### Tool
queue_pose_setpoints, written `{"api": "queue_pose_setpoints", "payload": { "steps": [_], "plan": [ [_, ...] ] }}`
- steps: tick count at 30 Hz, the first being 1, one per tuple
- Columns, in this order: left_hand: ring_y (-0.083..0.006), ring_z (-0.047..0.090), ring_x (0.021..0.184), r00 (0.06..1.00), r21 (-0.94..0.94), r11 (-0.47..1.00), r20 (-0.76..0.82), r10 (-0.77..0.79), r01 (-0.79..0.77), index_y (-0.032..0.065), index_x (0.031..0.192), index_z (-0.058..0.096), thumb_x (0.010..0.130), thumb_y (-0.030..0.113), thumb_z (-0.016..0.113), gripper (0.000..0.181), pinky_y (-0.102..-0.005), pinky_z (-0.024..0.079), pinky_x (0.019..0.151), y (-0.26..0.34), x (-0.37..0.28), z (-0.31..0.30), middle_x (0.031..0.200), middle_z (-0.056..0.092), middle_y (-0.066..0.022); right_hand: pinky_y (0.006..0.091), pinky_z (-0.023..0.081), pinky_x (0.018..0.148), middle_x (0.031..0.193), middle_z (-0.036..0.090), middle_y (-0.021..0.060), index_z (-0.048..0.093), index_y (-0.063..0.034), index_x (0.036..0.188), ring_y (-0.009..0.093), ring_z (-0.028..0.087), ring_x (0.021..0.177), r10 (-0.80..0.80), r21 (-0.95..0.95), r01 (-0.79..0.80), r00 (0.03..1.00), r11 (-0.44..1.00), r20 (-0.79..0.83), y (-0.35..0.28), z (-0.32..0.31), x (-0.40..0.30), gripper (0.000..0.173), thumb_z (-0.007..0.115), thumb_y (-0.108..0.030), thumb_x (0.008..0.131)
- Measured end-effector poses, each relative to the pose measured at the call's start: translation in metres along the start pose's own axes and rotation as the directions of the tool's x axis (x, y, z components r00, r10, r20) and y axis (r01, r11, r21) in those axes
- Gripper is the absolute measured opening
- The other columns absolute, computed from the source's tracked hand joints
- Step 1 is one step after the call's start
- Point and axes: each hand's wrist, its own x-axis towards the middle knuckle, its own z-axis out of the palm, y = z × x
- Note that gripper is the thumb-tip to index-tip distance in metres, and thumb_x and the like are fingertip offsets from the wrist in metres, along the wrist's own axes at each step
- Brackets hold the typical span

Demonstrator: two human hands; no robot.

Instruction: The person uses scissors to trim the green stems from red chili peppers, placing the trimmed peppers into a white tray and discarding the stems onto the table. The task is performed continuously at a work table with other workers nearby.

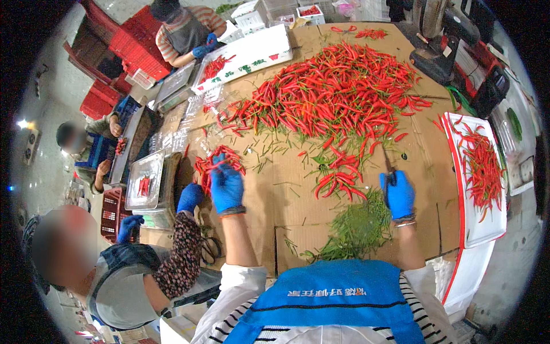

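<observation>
My left hand (227,187), in a blue glove, is over a small pile of red chili peppers (202,165) at the left of the cardboard-covered table (300,210); its fingers are around a red chili pepper (220,164). My right hand (398,193), also blue-gloved, is closed on a pair of scissors (389,161), blades pointing away from me. Between my hands lie several loose chili peppers (341,182). Cut green stems (361,225) are heaped nearer my blue apron. Beyond them spreads a large heap of red chili peppers (331,90) with green stems.
A co-worker's gloved hand (190,198) is close beside my left hand. Another pair of scissors (210,250) lies near that arm. A white tray of chili peppers (456,172) stands at the right, a scale (169,189) at the left, and a white foam box (258,56) at the back left.
</observation>
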Motion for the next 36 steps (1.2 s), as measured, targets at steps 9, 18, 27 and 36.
{"api": "queue_pose_setpoints", "payload": {
  "steps": [9, 18, 27, 36],
  "plan": [
    [-0.0248, 0.062, 0.082, 0.909, 0.396, -0.819, 0.205, -0.362, -0.415, 0.0096, 0.116, 0.057, 0.084, 0.022, 0.059, 0.034, -0.0332, 0.050, 0.072, -0.128, -0.032, 0.017, 0.106, 0.061, -0.0118, 0.0430, 0.045, 0.053, 0.070, 0.062, 0.0137, 0.063, -0.0122, 0.085, 0.035, 0.060, 0.062, -0.139, -0.348, 0.084, 0.981, 0.934, -0.134, 0.016, -0.016, 0.004, 0.027, 0.066, -0.037, 0.075],
    [-0.0359, 0.060, 0.082, 0.908, 0.479, -0.795, 0.009, -0.418, -0.371, 0.0152, 0.095, 0.067, 0.077, 0.031, 0.064, 0.024, -0.0427, 0.049, 0.069, -0.188, -0.024, 0.002, 0.091, 0.061, -0.0156, 0.0424, 0.046, 0.055, 0.071, 0.062, 0.0137, 0.062, -0.0110, 0.085, 0.035, 0.060, 0.063, -0.115, -0.282, 0.077, 0.986, 0.956, -0.120, 0.014, -0.015, 0.005, 0.026, 0.067, -0.035, 0.076],
    [-0.0312, 0.063, 0.086, 0.965, 0.680, -0.731, -0.151, -0.216, -0.057, 0.0116, 0.097, 0.068, 0.076, 0.033, 0.067, 0.030, -0.0375, 0.049, 0.074, -0.143, -0.019, 0.008, 0.094, 0.064, -0.0159, 0.0437, 0.046, 0.055, 0.071, 0.063, 0.0140, 0.063, -0.0102, 0.086, 0.035, 0.060, 0.063, -0.107, -0.267, 0.074, 0.988, 0.961, -0.110, 0.014, -0.017, 0.005, 0.025, 0.065, -0.034, 0.077],
    [-0.0307, 0.060, 0.072, 0.906, 0.353, -0.837, 0.094, -0.413, -0.418, 0.0237, 0.100, 0.066, 0.080, 0.020, 0.056, 0.023, -0.0397, 0.049, 0.062, -0.134, -0.028, -0.006, 0.084, 0.060, -0.0096, 0.0435, 0.046, 0.055, 0.072, 0.062, 0.0148, 0.064, -0.0109, 0.087, 0.035, 0.060, 0.064, -0.090, -0.270, 0.059, 0.991, 0.961, -0.104, 0.013, -0.015, 0.005, 0.026, 0.066, -0.034, 0.076]
  ]
}}
